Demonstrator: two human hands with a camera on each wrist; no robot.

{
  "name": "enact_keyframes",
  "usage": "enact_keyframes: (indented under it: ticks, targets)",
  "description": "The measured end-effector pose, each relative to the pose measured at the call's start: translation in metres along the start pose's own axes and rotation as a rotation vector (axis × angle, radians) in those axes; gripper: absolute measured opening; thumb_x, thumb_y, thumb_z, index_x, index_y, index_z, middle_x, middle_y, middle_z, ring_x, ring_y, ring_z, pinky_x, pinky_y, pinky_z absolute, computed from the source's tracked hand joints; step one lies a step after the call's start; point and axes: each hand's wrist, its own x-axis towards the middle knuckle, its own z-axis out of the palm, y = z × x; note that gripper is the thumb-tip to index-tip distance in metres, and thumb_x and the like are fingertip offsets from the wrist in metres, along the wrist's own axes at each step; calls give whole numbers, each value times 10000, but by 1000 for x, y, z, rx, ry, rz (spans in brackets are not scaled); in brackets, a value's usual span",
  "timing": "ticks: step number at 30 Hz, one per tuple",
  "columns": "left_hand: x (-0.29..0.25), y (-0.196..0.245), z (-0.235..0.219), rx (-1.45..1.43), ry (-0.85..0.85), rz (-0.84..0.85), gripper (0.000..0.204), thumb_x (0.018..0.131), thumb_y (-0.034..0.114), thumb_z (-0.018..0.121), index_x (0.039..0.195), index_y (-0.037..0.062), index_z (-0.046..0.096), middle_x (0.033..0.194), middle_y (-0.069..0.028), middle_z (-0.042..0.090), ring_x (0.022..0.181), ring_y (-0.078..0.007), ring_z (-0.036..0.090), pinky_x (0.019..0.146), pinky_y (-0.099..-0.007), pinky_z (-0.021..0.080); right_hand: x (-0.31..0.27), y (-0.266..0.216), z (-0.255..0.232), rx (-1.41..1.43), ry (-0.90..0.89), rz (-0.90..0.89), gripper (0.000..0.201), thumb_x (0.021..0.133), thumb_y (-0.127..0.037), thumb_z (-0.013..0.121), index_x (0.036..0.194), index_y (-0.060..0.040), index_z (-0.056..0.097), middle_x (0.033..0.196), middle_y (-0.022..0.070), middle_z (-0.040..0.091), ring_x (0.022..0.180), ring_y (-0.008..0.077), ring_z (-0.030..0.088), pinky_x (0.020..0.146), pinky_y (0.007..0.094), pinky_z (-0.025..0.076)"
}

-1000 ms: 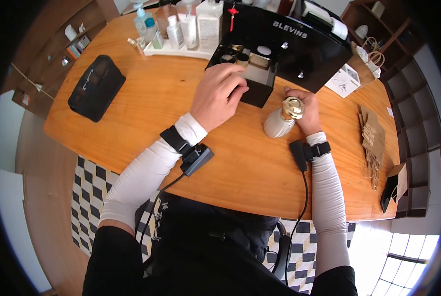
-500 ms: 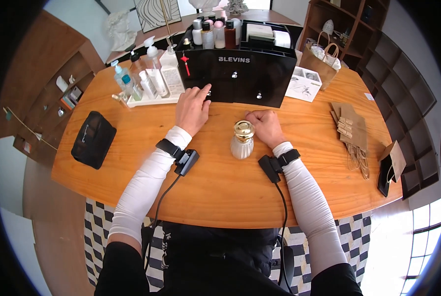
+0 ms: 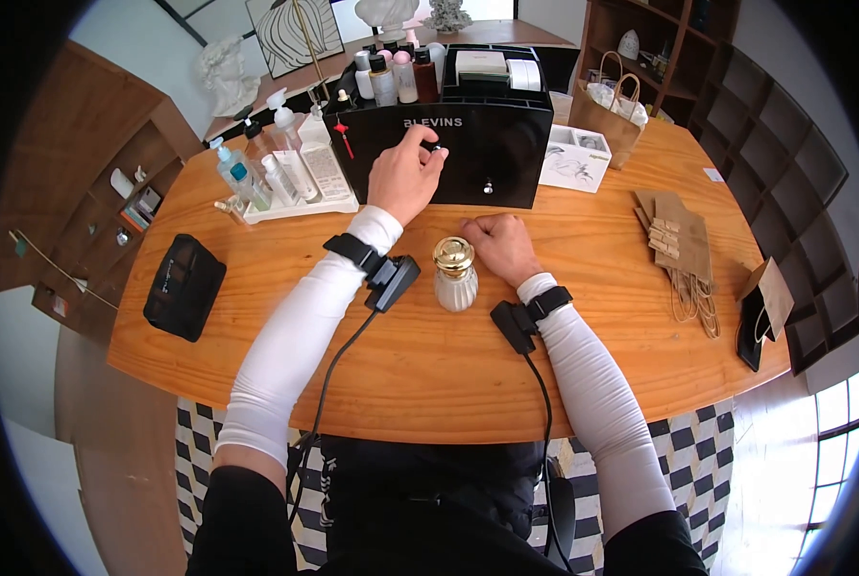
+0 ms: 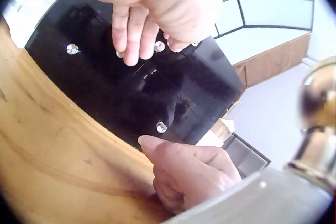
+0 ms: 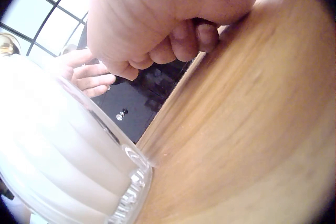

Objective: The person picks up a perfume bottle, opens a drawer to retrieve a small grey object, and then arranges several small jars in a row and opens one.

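Observation:
My left hand (image 3: 405,178) is raised at the front of a black drawer box (image 3: 506,144) lettered BLEVINS. Its thumb and fingers are spread around the upper clear knob (image 4: 159,46), which shows in the gap between them. All the drawers stand closed. On the table, my right hand (image 3: 503,248) rests with its fingers curled in and nothing in them. Just left of it, a ribbed pale glass jar (image 3: 456,288) with a gold lid stands upright. The lower right knob (image 3: 489,187) is beyond the right hand.
Pump bottles and tubes stand on a white tray (image 3: 304,208) left of the box, and small bottles sit on its top. A black pouch (image 3: 185,288) lies at the left. To the right are a white box (image 3: 575,158) and flat paper bags (image 3: 674,230).
The lower left drawer, open a second ago, is closed. My left hand has moved from that drawer up and right to the upper knob. My right hand stays near the jar.

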Motion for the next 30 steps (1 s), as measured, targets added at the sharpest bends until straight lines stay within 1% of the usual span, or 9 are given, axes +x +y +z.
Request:
enact_keyframes:
  ticks: [1,2,5,9,12,14,18,20,30]
  targets:
    - [4,-2,4,-99,-33,-5,186,966,143,675,1051,-7,604,797,-128,711,728,-215,732,659,-333,552,0,1,1,0,2,-2,399,931,-386,642,779,-33,747,693,241,652,714,431,665,713,484,540]
    - [7,-6,7,-124,-49,1,187,967,143,674,1044,-21,628,834,-119,725,748,-177,733,675,-299,559,1,2,2,14,10,-12,400,931,-385,643,774,-31,744,692,240,651,713,431,664,710,486,539]
    - [5,-13,10,-233,-25,-23,176,981,130,652,1047,-34,653,855,-98,727,769,-158,729,700,-283,571,1,4,3,15,13,-17,400,930,-380,646,763,-29,740,691,238,650,713,431,663,704,488,538]
    - [-17,-7,0,-352,-84,-78,166,999,107,620,1060,-40,668,882,-87,727,797,-150,725,735,-278,578,2,4,2,-24,-8,-30,387,924,-371,654,757,-33,742,694,237,652,716,431,663,706,488,539]
    - [-33,-4,-5,-445,-49,-69,162,1011,92,599,1071,-42,669,901,-91,728,821,-146,723,763,-279,578,2,4,4,19,16,-26,375,918,-365,661,760,-35,744,698,237,654,719,430,664,719,486,542]
    - [-39,0,-6,-504,-7,-77,157,974,64,611,1064,-41,686,894,-119,741,808,-170,743,747,-282,589,2,3,3,4,8,-24,372,917,-365,661,766,-36,747,701,236,656,724,430,665,728,485,544]
    - [-55,10,-13,-476,-4,-79,154,980,53,602,1071,-40,685,891,-120,742,820,-164,745,749,-282,588,1,2,1,-10,-16,-3,362,916,-365,659,785,-42,755,715,233,664,749,431,668,757,484,545]
    - [-61,12,-17,-485,-64,-99,175,1018,95,604,1116,-36,667,958,-91,726,880,-149,721,802,-268,571,1,1,0,-8,-11,-21,359,917,-364,657,792,-43,758,727,234,667,761,432,670,764,484,545]
    - [-81,12,-22,-494,-86,-77,167,1023,85,604,1115,-39,669,969,-88,727,890,-143,719,803,-260,566,2,3,2,-21,-8,-21,327,915,-354,657,854,-56,776,785,236,689,808,424,680,792,479,548]
